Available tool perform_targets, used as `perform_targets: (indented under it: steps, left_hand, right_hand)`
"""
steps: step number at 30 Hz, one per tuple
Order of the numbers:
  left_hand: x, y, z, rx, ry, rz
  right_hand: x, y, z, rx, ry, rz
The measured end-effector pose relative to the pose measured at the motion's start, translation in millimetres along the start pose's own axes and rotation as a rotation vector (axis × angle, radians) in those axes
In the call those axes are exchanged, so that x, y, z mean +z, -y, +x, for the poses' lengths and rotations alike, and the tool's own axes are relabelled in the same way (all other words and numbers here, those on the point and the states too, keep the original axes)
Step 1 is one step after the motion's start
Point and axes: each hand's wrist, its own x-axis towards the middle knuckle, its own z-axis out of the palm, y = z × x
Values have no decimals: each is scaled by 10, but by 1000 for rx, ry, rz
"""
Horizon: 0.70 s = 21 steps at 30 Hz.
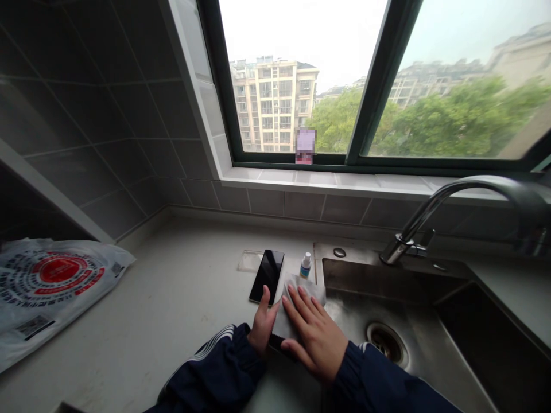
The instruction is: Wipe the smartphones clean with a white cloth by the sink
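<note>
Far ahead of my fingers, a window (301, 109) looks out on apartment blocks and trees. Below it runs a pale counter (172, 327), and just right of my fingers sits a steel sink (365, 281) under a curved faucet (430, 223). Well left of them lies a white plastic bag (51, 292) with red print.

My right hand (316, 344) lies flat, its fingers (301, 304) open and spread on a white wipe (303, 292). The wipe covers a dark flat slab (279, 342), probably a phone, on the counter between my hands. My left hand (262, 327) sits at the slab's side, fingers curled, but I can't tell whether they grip it. The slab should be light, stiff and slick, so its edges look like the safest hold.

Just beyond my fingers are a black smartphone (267, 275), a small dropper bottle (305, 265) and a clear plastic piece (250, 261).
</note>
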Motion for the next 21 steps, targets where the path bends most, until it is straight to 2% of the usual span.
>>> perform_targets:
  steps: [5, 10, 16, 19, 21]
  left_hand:
    - [-46, 18, 25, 27, 10, 79]
    - [-8, 21, 17, 18, 4, 126]
    - [137, 58, 18, 24, 65, 145]
    - [121, 66, 15, 48, 60, 128]
    - [78, 61, 7, 8, 46, 91]
  right_hand:
    - [29, -107, 41, 29, -62, -39]
    - [27, -137, 44, -10, -71, -54]
    - [55, -85, 27, -19, -130, -57]
    - [96, -24, 13, -29, -140, -48]
    - [122, 32, -5, -57, -119, -37]
